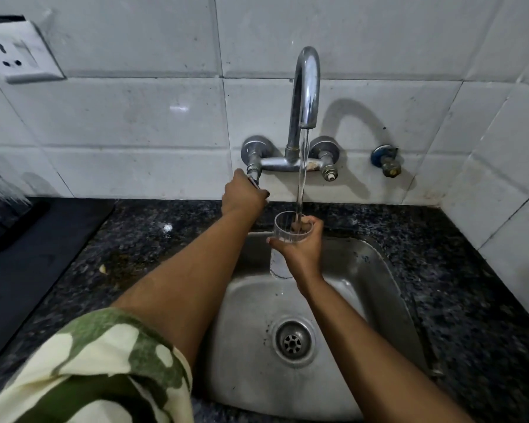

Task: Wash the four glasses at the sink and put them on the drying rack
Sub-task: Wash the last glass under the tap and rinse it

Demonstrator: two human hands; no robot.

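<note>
Glass (287, 236) under tap stream, well inside sink (388, 270) edges

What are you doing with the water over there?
A person is washing a clear ribbed drinking glass at the steel kitchen sink. The right hand grips the glass upright under the stream of water running from the curved chrome tap. The left hand holds the tap's left handle. Only this one glass is clearly in view.
</note>
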